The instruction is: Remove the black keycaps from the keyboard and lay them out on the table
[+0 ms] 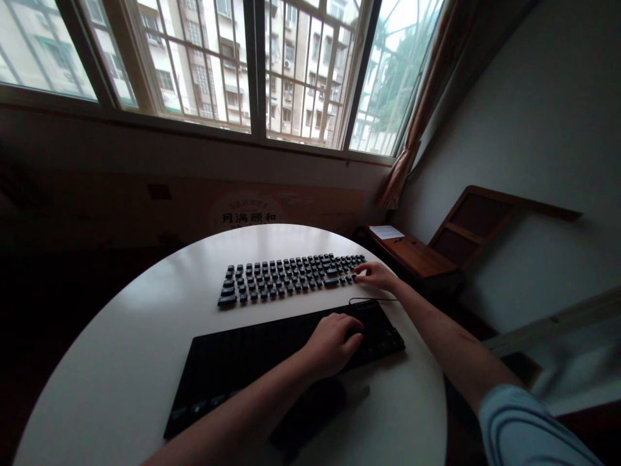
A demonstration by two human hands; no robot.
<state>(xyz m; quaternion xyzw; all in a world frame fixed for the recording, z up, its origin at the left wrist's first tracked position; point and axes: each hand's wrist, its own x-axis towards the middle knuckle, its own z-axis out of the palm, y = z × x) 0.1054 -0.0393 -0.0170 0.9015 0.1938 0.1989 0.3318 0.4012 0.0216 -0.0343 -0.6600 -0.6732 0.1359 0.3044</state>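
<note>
Loose black keycaps (279, 278) stand in keyboard-like rows on the white round table (121, 336). My right hand (376, 276) is at the right end of these rows, its thumb and fingertips closed on a small dark keycap. Nearer to me lies a black keyboard base (247, 362), slightly angled, with a few keys along its near left edge. My left hand (334, 340) is over the base's right part, fingers curled and thumb drawn toward the index finger. Whatever it grips, if anything, is hidden in shadow.
A dark object with a lighter tip (315, 411) lies on the table below my left forearm. A thin cable (373, 299) runs behind the base. A wooden chair (412, 255) with a paper (387, 232) on it stands beyond, beneath the barred window (301, 77).
</note>
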